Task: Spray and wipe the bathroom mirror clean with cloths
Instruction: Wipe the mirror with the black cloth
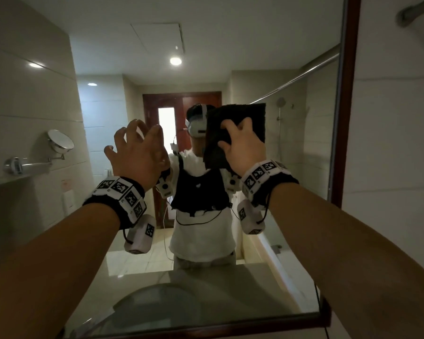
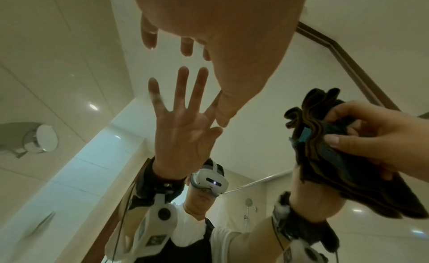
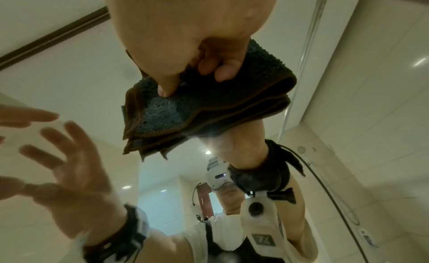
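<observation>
The wall mirror (image 1: 230, 57) with a dark brown frame (image 1: 345, 118) fills the head view. My right hand (image 1: 242, 148) grips a folded dark cloth (image 1: 242, 111) with brown edging and holds it flat against the glass at head height. In the right wrist view, the thumb and curled fingers (image 3: 218, 68) pinch the cloth (image 3: 185, 116). My left hand (image 1: 137, 148) is raised just left of the cloth, fingers spread and holding nothing. In the left wrist view, that hand (image 2: 232, 46) is close to the glass, its thumb tip meeting its own reflection, with the cloth (image 2: 325, 166) to its right.
A round shaving mirror (image 1: 60, 141) on a folding arm sticks out from the left wall above a shelf (image 1: 10, 177). A metal bar (image 1: 414, 11) is fixed to the tiled wall right of the frame. The glass reflects a person, a basin and a bathtub.
</observation>
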